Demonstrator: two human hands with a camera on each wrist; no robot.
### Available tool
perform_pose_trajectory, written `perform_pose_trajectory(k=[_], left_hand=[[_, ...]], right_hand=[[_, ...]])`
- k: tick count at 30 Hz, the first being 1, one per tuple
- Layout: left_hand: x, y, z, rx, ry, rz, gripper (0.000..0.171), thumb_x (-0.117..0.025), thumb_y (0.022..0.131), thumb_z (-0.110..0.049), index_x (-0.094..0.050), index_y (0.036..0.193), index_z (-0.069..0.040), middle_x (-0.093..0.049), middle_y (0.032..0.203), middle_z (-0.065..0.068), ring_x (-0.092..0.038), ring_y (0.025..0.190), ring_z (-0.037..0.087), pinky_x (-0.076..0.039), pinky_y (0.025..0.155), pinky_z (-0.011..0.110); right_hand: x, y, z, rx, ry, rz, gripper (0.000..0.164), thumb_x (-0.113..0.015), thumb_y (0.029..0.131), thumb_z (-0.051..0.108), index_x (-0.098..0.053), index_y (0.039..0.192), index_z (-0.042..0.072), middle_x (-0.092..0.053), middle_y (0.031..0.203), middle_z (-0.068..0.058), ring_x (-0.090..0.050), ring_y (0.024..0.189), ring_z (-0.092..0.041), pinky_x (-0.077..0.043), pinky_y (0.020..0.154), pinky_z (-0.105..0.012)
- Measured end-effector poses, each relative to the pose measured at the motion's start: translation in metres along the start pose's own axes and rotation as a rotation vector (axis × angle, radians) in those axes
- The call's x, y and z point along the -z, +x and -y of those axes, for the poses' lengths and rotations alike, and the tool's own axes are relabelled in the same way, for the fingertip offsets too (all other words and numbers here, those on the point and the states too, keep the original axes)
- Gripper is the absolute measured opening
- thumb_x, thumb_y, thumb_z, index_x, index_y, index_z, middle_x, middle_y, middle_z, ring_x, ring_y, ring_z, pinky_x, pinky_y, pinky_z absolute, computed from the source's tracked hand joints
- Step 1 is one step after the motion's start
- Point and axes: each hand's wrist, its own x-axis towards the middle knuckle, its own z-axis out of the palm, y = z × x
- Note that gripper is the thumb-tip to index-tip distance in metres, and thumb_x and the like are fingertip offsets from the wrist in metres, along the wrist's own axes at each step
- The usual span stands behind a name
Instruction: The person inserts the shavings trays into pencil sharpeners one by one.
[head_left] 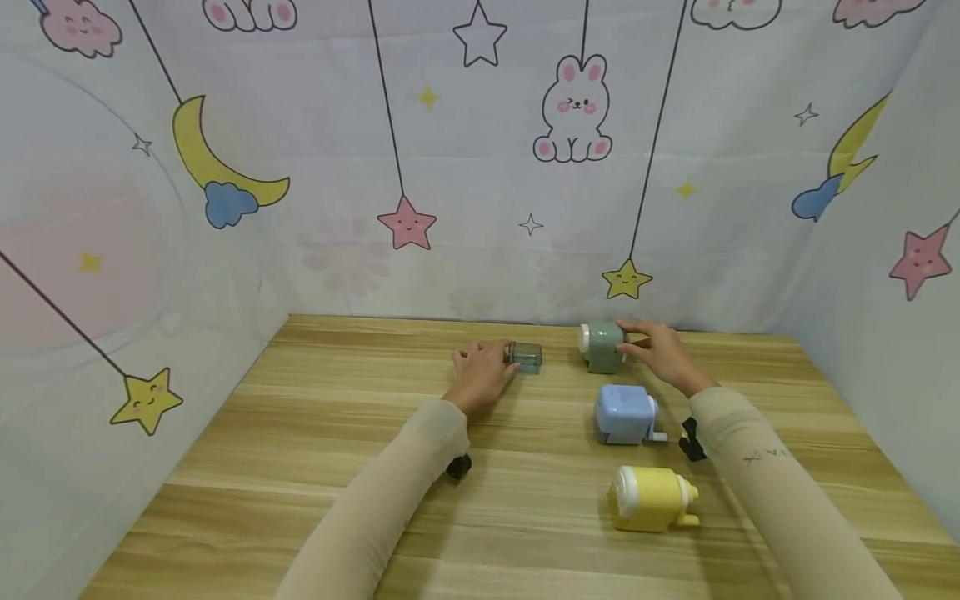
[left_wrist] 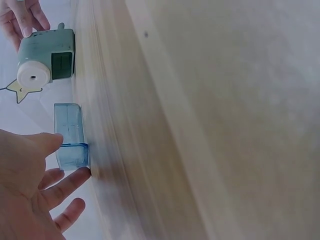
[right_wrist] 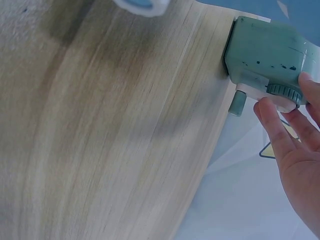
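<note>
Near the back edge of the table, my left hand [head_left: 482, 372] holds a small clear bluish shavings drawer [head_left: 527, 357] at its left end. In the left wrist view the thumb [left_wrist: 47, 142] lies on one side of the drawer, with a fingertip at its lower corner. To the right stands a green pencil sharpener [head_left: 604, 347] with a white round front and a dark rectangular opening [left_wrist: 62, 65] low in its body. My right hand [head_left: 660, 354] grips that sharpener from its crank side, fingers around the knob [right_wrist: 284, 94]; the crank handle [right_wrist: 237, 103] hangs beside them.
A blue pencil sharpener [head_left: 624, 414] and a yellow one [head_left: 651, 500] stand in front of the green one, cranks to the right. A patterned cloth [head_left: 487, 167] hangs behind the wooden table [head_left: 300, 467] and along both sides.
</note>
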Motion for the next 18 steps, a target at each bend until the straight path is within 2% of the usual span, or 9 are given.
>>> perform_pose_trajectory(k=[13, 18], left_hand=[[-0.004, 0.002, -0.006, 0.017, -0.001, -0.004, 0.051, -0.047, 0.093, -0.045, -0.039, 0.137, -0.022, -0.056, 0.111, -0.009, -0.038, 0.101, 0.021, -0.019, 0.079, 0.048], [-0.006, 0.004, -0.011, 0.014, -0.004, -0.019, 0.051, -0.048, 0.092, -0.045, -0.040, 0.136, -0.021, -0.057, 0.107, -0.008, -0.038, 0.101, 0.021, -0.019, 0.081, 0.049]], right_hand=[[-0.002, 0.001, -0.001, -0.007, 0.007, -0.011, 0.048, -0.060, 0.088, 0.014, -0.044, 0.132, 0.006, -0.043, 0.131, -0.019, -0.055, 0.099, -0.032, -0.050, 0.072, -0.035], [0.000, 0.001, 0.000, -0.024, 0.016, -0.001, 0.048, -0.060, 0.088, 0.013, -0.043, 0.133, 0.005, -0.042, 0.132, -0.019, -0.054, 0.100, -0.033, -0.048, 0.074, -0.040]])
